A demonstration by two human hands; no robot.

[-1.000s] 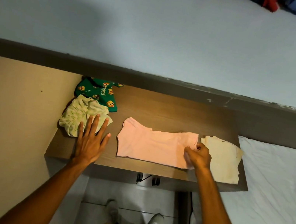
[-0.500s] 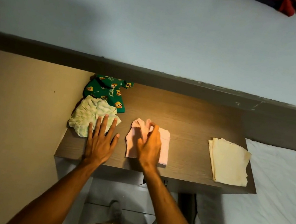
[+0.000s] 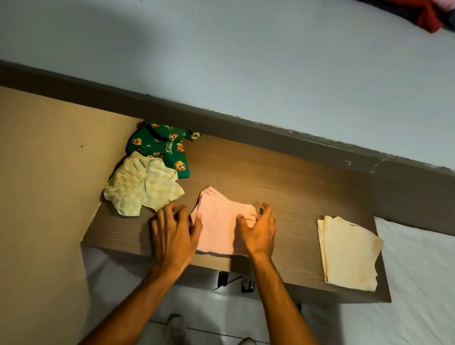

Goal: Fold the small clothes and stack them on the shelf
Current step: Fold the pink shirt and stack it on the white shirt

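Note:
A pink garment lies folded into a small rectangle near the front of the wooden shelf. My left hand rests at its left edge, fingers spread, thumb touching the cloth. My right hand lies on its right side, fingers curled around the right edge. A folded cream garment sits at the right end of the shelf. At the left end lie a crumpled pale green checked garment and, behind it, a green garment with cartoon prints.
A beige panel borders the shelf on the left. A white bed lies to the right. A grey ledge and pale wall rise behind the shelf. Red and blue fabrics lie at the top right. My feet stand on the tiled floor below.
My right hand carried the pink garment's right end over to the left, folding it in half. Both hands have since moved to the folded piece's sides; the left came off the shelf beside the checked garment.

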